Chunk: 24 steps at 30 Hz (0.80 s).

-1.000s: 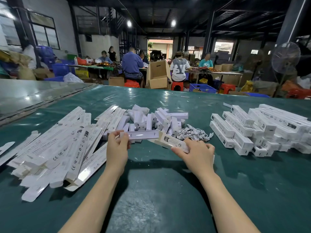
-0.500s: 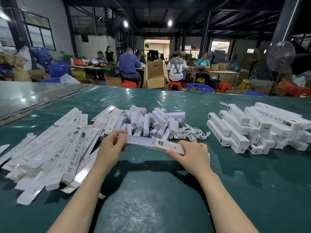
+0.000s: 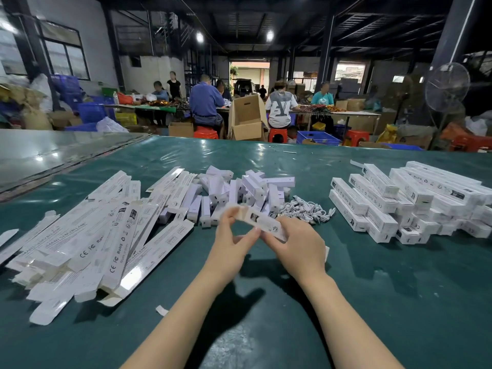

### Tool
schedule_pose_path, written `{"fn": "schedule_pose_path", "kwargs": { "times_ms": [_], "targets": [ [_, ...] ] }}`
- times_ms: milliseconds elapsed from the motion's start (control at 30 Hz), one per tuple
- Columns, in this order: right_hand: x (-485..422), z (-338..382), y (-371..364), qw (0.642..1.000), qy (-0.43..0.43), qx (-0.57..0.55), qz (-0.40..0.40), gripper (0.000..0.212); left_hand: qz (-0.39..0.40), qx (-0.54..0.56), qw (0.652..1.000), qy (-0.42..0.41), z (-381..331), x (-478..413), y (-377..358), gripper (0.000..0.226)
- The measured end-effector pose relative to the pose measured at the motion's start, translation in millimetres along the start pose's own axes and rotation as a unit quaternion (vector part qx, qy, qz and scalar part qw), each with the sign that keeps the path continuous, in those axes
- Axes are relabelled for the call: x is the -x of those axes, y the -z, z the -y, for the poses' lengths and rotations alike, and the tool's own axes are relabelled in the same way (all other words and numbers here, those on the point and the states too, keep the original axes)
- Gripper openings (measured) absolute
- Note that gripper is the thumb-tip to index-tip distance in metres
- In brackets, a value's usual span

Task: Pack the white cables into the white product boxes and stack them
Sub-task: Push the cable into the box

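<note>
My left hand (image 3: 232,239) and right hand (image 3: 298,249) gripping one long white cardboard box (image 3: 262,221), coiled white cables (image 3: 306,209) just beyond

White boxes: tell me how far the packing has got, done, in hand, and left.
Done: a stack of closed boxes lies at the right. In hand: the left hand and right hand both grip one box; whether a cable is inside is hidden. Left: a small heap of cables, loose inner pieces and many flat boxes on the left.
</note>
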State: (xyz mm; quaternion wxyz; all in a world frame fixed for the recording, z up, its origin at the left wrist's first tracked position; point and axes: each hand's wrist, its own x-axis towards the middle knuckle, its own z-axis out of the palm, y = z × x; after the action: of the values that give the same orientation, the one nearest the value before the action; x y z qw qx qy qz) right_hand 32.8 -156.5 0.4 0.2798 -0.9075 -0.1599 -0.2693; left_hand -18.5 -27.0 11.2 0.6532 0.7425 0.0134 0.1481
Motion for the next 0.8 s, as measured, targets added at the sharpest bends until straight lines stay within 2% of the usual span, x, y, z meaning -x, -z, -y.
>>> {"fn": "schedule_pose_path", "kwargs": {
  "times_ms": [67,100,133,200,267,300,333,367,433,467,500,600,667,700,800],
  "targets": [
    [-3.7,5.4,2.3,0.997,-0.043,-0.066,-0.023,0.030,-0.021,0.060,0.998,-0.001,-1.8,-1.5,0.5,0.054],
    [-7.8,10.5,4.9,0.985,-0.072,-0.155,-0.032,0.028,-0.007,0.066,0.998,0.003,-2.6,-1.3,0.4,0.054],
    [-12.8,17.6,8.2,0.956,-0.105,-0.273,-0.038,0.023,0.017,0.044,0.999,0.000,-3.1,0.3,-0.1,0.048],
    [-21.4,32.5,12.0,0.847,-0.173,-0.503,0.007,0.016,0.035,-0.077,0.996,-0.039,-2.9,4.2,-3.4,0.037],
    [-23.7,41.4,10.5,0.741,-0.211,-0.629,0.105,0.028,-0.005,-0.190,0.977,-0.097,-1.8,5.1,-4.8,0.034],
    [-22.6,43.5,8.2,0.729,-0.210,-0.635,0.142,0.036,-0.030,-0.227,0.967,-0.107,-2.4,4.6,-2.9,0.035],
    [-20.1,43.5,4.0,0.746,-0.206,-0.614,0.156,0.041,-0.054,-0.254,0.960,-0.102,-3.5,3.8,0.4,0.035],
    [-17.1,40.9,-0.5,0.787,-0.204,-0.562,0.153,0.043,-0.075,-0.274,0.955,-0.086,-4.4,2.4,5.6,0.033],
    [-13.1,23.3,-9.1,0.915,-0.175,-0.350,0.102,0.038,-0.100,-0.304,0.946,-0.049,-4.4,-1.2,18.7,0.026],
    [-12.0,11.7,-12.7,0.956,-0.148,-0.240,0.082,0.031,-0.099,-0.325,0.940,-0.032,-4.4,-3.6,25.3,0.023],
    [-10.7,0.8,-15.3,0.974,-0.140,-0.162,0.077,0.026,-0.088,-0.354,0.931,-0.013,-4.7,-6.2,31.5,0.021],
    [-15.8,-17.8,-20.3,0.979,-0.171,-0.081,0.076,0.040,-0.005,-0.482,0.872,0.084,-5.6,-12.3,46.4,0.029],
    [-24.0,-22.5,-22.7,0.981,-0.167,-0.048,0.087,0.049,0.015,-0.525,0.839,0.143,-4.6,-13.2,51.6,0.038],
    [-28.0,-24.8,-24.5,0.982,-0.155,-0.021,0.101,0.053,0.004,-0.535,0.832,0.144,-3.6,-13.3,53.0,0.040],
    [-36.0,-30.8,-29.8,0.980,-0.099,0.093,0.146,0.055,-0.048,-0.550,0.833,0.038,-0.7,-13.5,50.9,0.040]
  ]
}}
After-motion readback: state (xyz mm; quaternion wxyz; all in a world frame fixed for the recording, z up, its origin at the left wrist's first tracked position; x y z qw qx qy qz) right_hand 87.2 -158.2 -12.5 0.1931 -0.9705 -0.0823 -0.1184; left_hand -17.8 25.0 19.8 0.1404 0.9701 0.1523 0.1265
